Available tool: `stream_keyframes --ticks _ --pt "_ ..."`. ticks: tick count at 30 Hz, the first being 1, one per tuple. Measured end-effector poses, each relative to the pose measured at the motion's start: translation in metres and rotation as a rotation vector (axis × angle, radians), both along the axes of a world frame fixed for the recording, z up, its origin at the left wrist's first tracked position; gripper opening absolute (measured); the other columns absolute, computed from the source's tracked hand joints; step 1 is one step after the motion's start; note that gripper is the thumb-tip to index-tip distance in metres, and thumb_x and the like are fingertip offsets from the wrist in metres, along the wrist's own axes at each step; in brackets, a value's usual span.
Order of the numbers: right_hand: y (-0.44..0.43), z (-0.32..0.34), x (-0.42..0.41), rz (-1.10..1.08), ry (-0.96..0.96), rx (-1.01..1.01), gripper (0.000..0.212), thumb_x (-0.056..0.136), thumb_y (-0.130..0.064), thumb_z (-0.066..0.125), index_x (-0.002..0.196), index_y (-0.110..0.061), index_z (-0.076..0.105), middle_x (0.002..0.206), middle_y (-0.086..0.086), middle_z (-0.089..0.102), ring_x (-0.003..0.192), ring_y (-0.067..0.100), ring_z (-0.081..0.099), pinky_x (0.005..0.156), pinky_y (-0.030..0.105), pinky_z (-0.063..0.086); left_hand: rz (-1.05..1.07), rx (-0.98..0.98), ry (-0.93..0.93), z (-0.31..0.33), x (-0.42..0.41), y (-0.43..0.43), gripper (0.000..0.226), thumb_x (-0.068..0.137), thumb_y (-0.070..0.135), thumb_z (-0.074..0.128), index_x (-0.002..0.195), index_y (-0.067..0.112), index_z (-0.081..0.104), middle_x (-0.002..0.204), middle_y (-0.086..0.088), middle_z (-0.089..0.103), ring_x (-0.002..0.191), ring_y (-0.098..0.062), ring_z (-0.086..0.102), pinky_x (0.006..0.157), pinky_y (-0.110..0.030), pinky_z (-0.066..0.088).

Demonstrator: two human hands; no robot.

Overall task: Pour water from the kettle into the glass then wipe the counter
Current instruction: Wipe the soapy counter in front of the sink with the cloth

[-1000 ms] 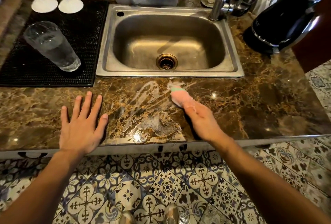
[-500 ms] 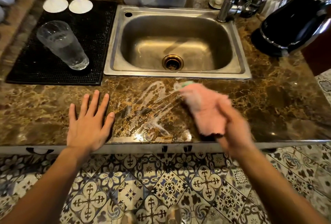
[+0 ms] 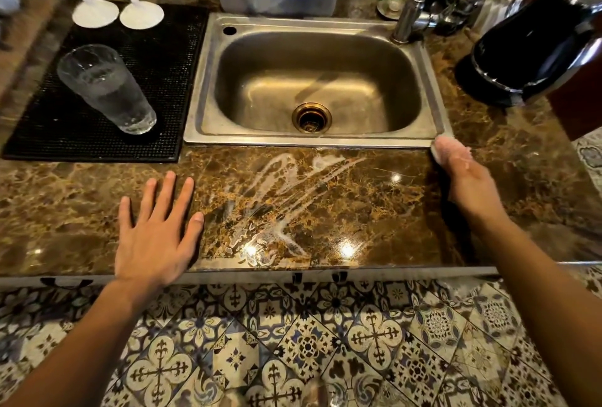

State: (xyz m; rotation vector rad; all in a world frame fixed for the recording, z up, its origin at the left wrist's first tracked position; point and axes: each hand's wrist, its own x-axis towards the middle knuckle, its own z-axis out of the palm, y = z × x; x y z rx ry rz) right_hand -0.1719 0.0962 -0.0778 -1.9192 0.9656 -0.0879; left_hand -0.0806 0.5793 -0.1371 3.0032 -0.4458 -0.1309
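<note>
Where streaks lie: two hands (image 3: pixel 156 237), one glass (image 3: pixel 106 87).

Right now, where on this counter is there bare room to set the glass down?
Bare counter lies between the left hand and right hand, though streaked wet, and left of the left hand below the black mat. Behind the sink it is crowded.

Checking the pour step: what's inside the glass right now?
The glass on the black mat holds clear water, partly filled. Nothing else shows inside it.
</note>
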Motion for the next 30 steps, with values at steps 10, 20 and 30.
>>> stream_keyframes --ticks 10,20,30 --pt "0.076 -0.015 0.034 0.23 -0.014 -0.188 0.058 0.111 -0.05 0.028 0.141 -0.011 0.058 0.141 0.021 0.061 0.115 0.026 0.054 0.102 0.034 0.036 0.009 -0.008 0.015 0.002 0.0 -0.003 0.069 0.101 0.064 0.007 0.165 0.036 0.006 0.174 0.004 0.0 0.161 -0.021 -0.001 0.127 -0.058 -0.001" --pt "0.137 -0.013 0.048 0.672 -0.054 -0.147 0.05 0.113 -0.037 0.032 0.157 -0.018 0.043 0.161 0.008 0.046 0.147 0.023 0.039 0.118 0.028 0.025 -0.003 -0.017 0.005 0.001 0.0 -0.001 0.065 0.104 0.059 0.007 0.165 0.036 0.004 0.175 0.004 0.0 0.161 -0.021 -0.003 0.127 -0.059 0.001" --pt "0.197 -0.008 -0.008 0.818 0.001 0.288 0.03 0.11 -0.032 0.035 0.127 -0.028 0.06 0.101 -0.016 0.071 0.088 0.001 0.065 0.077 0.013 0.051 -0.005 -0.003 0.021 0.004 0.0 -0.001 0.065 0.103 0.054 0.006 0.165 0.034 0.005 0.175 0.002 0.0 0.161 -0.023 -0.003 0.127 -0.061 0.003"
